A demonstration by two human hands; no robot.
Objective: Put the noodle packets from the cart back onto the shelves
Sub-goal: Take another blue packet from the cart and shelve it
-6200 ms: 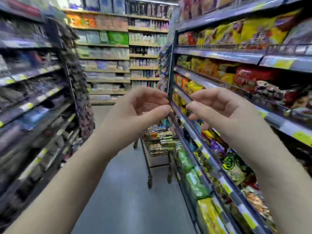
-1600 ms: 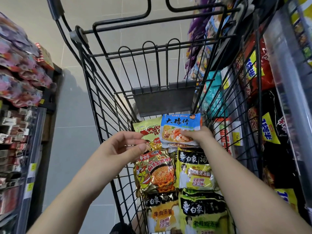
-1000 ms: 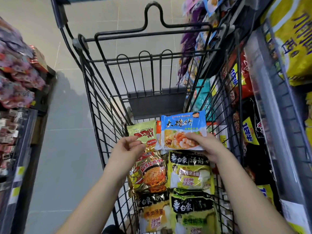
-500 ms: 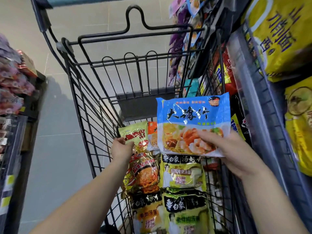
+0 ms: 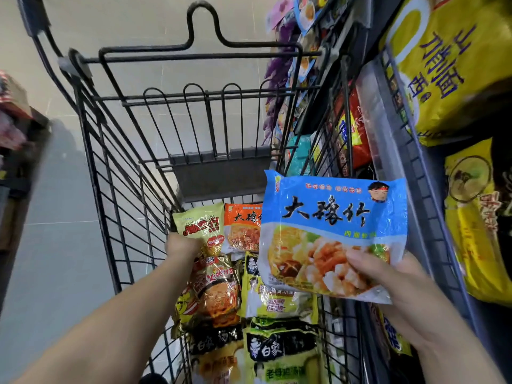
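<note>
- The cart (image 5: 221, 176) stands hard against the shelves (image 5: 399, 162) and still carries a layer of packets, so most of the job remains.
- The blue packet (image 5: 332, 217) has come up out of the cart in the last second; the right hand (image 5: 393, 286) pinches its lower corner, near the shelves, likely ready for shelving.
- The left hand (image 5: 181, 245) has dropped in and grips the yellow packet (image 5: 199, 225), still lying in the cart.

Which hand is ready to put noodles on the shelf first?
Right. The right hand holds the blue packet up beside the shelf; the left hand is low in the cart, gripping a yellow packet.
</note>
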